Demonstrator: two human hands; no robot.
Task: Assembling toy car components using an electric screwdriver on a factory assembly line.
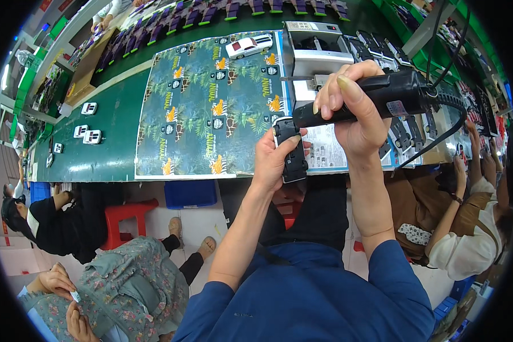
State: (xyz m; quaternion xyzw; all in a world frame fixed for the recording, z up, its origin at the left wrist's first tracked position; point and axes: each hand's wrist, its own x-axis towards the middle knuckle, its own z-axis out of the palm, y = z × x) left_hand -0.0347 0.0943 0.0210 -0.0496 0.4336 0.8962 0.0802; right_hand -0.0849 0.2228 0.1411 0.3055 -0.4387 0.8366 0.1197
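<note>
My left hand [269, 161] is closed around a toy car [294, 164], its black underside turned up and a strip of white body showing at the edge. My right hand [360, 114] grips a black electric screwdriver [403, 94] with a cable at its back end. The screwdriver's narrow front end points left, at the far end of the car's underside. Whether its bit touches a screw is hidden. On the printed sheet [199, 114] beyond my left hand stands a finished-looking white toy car [248, 47] with a dark red part.
A metal box-shaped machine [319, 57] stands ahead of me, with several black car bases [402, 134] to the right. Several small white car bodies [92, 137] sit on the green table [114, 157] at left. Purple and green parts line the back. Co-workers sit on both sides.
</note>
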